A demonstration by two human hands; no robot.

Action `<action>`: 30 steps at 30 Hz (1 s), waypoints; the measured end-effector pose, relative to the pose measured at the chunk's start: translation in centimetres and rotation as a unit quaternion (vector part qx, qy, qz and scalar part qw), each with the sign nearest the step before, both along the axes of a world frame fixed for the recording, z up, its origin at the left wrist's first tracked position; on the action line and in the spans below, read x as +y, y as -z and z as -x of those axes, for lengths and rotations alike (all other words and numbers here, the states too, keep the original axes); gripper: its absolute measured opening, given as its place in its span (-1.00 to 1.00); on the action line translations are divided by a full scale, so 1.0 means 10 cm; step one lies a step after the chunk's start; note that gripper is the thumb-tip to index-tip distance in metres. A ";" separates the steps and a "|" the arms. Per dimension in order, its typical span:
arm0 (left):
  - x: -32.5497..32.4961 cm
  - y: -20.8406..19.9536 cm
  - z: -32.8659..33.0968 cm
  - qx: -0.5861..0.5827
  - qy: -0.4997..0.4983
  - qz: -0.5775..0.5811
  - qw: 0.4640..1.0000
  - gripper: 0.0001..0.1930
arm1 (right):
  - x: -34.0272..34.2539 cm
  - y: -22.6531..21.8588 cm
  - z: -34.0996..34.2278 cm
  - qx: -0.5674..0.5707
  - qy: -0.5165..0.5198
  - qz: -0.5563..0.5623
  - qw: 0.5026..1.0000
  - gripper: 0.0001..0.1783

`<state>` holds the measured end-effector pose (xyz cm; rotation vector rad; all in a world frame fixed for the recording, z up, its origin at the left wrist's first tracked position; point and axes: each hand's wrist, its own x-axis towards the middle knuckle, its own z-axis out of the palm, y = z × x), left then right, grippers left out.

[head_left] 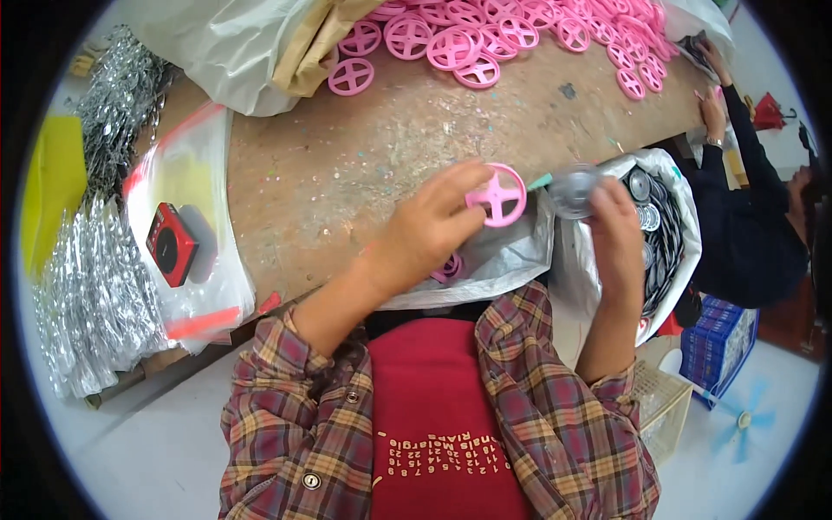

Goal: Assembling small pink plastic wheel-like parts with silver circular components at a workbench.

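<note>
My left hand pinches a pink plastic wheel with a cross of spokes, held upright above the table's near edge. To its right, my right hand grips a clear grey round piece, blurred by motion. A small green tip shows between the two pieces; which one it belongs to I cannot tell. Below my hands lies an open white sack with a few pink pieces in it. Beside my right hand, another white sack holds silver round pieces and dark striped strands.
Many pink wheels lie heaped along the wooden table's far side. At left are silver tinsel, plastic bags and a red device. Another person works at right, near a blue box and a fan.
</note>
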<state>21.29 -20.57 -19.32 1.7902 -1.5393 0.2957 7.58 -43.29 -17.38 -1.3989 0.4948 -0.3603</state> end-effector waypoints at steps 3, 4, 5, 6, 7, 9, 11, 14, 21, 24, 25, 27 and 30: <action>0.00 -0.02 0.24 0.111 -0.019 0.045 0.993 -0.78 | 0.27 0.07 -0.15 0.000 -0.093 -0.002 0.996 -0.88; -0.01 -0.03 0.34 0.110 -0.021 0.046 0.993 -0.78 | 0.34 0.09 -0.18 -0.003 -0.097 -0.031 0.995 -0.89; -0.03 -0.06 0.46 0.336 -0.035 0.099 0.936 -0.75 | 0.42 0.11 -0.19 -0.004 -0.100 -0.032 0.994 -0.89; -0.02 -0.07 0.52 0.543 -0.046 0.148 0.826 -0.71 | 0.50 0.13 -0.20 -0.044 -0.081 -0.035 0.995 -0.90; 0.00 -0.09 0.51 0.542 -0.048 0.149 0.826 -0.71 | 0.57 0.15 -0.20 -0.085 -0.061 -0.038 0.994 -0.90; 0.06 -0.10 0.46 0.758 0.015 0.132 0.639 -0.63 | 0.70 0.20 -0.20 -0.074 -0.041 0.064 0.994 -0.89; 0.08 -0.07 0.48 0.763 0.001 0.135 0.632 -0.61 | 0.86 0.13 -0.22 -0.051 -0.001 0.296 0.954 -0.80; 0.12 -0.11 0.47 0.766 -0.027 0.135 0.628 -0.62 | 0.87 0.23 -0.19 -0.116 0.006 0.496 0.860 -0.75; 0.21 0.09 0.47 0.471 -0.092 0.030 0.877 -0.71 | 0.78 0.14 -0.14 0.009 -0.134 0.181 0.974 -0.82; 0.17 0.10 0.48 0.484 -0.075 0.030 0.871 -0.69 | 0.76 0.23 -0.09 0.030 -0.153 0.078 0.985 -0.82; 0.15 0.09 0.51 0.486 -0.071 0.030 0.870 -0.69 | 0.75 0.26 -0.07 0.025 -0.146 0.033 0.988 -0.81; 0.09 0.09 0.62 0.626 -0.043 0.101 0.772 -0.59 | 0.76 0.28 -0.03 0.010 -0.139 -0.009 0.990 -0.78; 0.22 0.22 0.61 0.583 -0.046 0.007 0.811 -0.55 | 0.79 0.37 0.07 0.002 -0.173 -0.004 0.985 -0.66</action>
